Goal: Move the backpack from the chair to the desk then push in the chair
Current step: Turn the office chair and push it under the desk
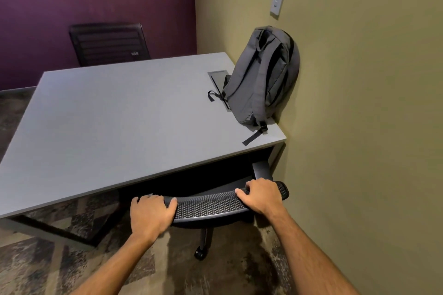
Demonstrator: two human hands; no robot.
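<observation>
A grey backpack point(263, 76) stands upright on the right end of the grey desk point(115, 127), leaning against the olive wall with its straps facing me. Its black strap ends lie on the desktop. A black mesh office chair point(208, 205) sits under the desk's near edge; only the top of its backrest, one armrest and a caster show. My left hand point(149, 214) grips the left end of the backrest top. My right hand point(260, 195) grips the right end.
The olive wall point(359, 127) runs close along the right of the chair and desk. A second black chair point(109, 43) stands behind the desk against the purple wall. A cable hatch point(217, 76) is set in the desktop beside the backpack. Patterned carpet covers the floor.
</observation>
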